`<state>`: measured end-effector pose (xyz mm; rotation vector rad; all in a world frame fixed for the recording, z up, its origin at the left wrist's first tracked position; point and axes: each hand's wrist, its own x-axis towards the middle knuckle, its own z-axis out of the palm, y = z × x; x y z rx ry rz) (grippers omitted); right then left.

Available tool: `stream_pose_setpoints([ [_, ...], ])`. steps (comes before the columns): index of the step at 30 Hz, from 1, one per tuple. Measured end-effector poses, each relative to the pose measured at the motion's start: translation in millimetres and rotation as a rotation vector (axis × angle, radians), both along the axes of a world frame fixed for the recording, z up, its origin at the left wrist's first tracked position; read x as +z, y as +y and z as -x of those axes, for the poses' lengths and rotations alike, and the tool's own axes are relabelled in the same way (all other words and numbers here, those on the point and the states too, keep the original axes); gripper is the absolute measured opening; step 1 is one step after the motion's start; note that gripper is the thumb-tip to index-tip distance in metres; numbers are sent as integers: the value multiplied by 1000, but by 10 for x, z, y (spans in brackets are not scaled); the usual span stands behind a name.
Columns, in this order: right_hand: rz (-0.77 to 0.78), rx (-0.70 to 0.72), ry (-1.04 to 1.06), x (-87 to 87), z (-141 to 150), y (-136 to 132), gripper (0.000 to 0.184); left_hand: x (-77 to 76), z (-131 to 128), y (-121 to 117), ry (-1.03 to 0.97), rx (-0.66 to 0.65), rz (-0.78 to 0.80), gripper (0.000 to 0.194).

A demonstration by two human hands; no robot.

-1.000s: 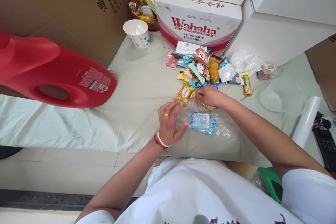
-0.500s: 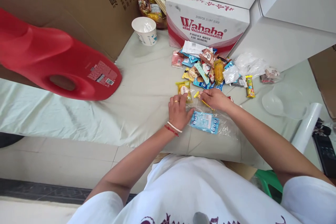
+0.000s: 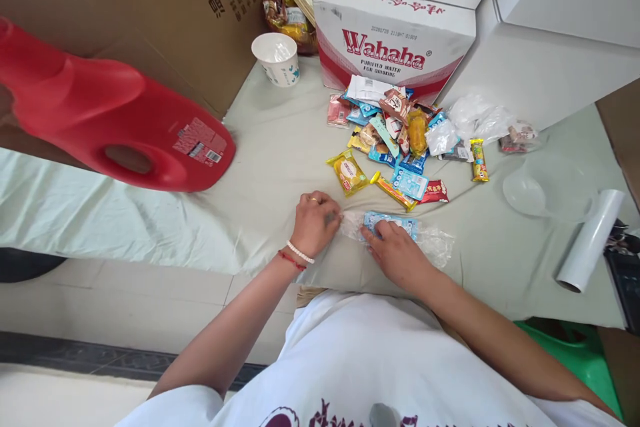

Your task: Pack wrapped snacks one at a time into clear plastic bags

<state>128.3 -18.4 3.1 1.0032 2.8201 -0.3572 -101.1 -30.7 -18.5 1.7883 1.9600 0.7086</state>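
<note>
At the far left a big red jug point(image 3: 125, 120) lies on its side on the cloth-covered table point(image 3: 260, 173). The left forearm slants up and inward from the lower edge to the left hand point(image 3: 316, 223), its back upward, wrist nearly straight, fingers bent inward; thumb and forefinger pinch the gathered end of a clear plastic bag point(image 3: 436, 245). Beyond that hand lies a yellow-wrapped cake point(image 3: 349, 173). The bag stretches rightward along the table near its front edge, with a blue packet point(image 3: 409, 225) inside it. Over the packet comes the right hand point(image 3: 400, 252), palm down, forearm slanting in from the lower right, fingers half-curled and pointing left, their tips on the bag and packet; whether they grip or merely press, I cannot tell. Behind it lie a yellow stick packet point(image 3: 393, 192) and, farther right, a red packet point(image 3: 436, 192).
</note>
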Motion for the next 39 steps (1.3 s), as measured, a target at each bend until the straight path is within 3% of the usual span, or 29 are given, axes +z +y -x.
stream_pose_setpoints([
  [3,6,-25,55,-44,-39,-40,50,116,-124,-88,-304,-26,-5,11],
  [6,32,-45,159,-81,-99,-68,45,165,-422,-105,-501,-97,43,17],
  [8,78,-53,279,-94,-182,-75,38,135,-620,-76,-487,-180,46,24],
  [11,200,-48,503,-89,-374,-70,33,42,-816,-2,-267,-293,17,35],
  [13,188,-190,647,-87,-523,-62,29,-10,-883,36,-101,-315,11,34],
  [15,3,-485,694,-102,-672,-50,26,-35,-926,53,17,-265,10,28],
  [17,-213,-719,581,-135,-814,-36,32,-41,-957,57,85,-165,8,19],
  [19,-278,-765,408,-156,-935,-26,40,-43,-977,61,112,-59,9,25],
  [21,-218,-742,309,-127,-1003,-29,30,-48,-985,73,129,16,20,48],
  [23,-142,-767,279,-33,-988,-41,22,-48,-989,90,157,34,33,56],
  [26,-28,-785,303,151,-796,-50,21,-18,-1006,117,182,16,42,43],
  [28,39,-702,358,213,-611,-30,21,17,-1020,132,172,25,50,37],
  [33,140,-569,421,65,-326,61,26,60,-1020,115,53,-13,101,17],
  [36,295,-629,662,-15,-311,45,27,62,-1045,29,-6,32,-7,14],
  [39,672,-762,1047,8,-313,-39,36,104,-1135,-83,-10,65,-208,17],
])
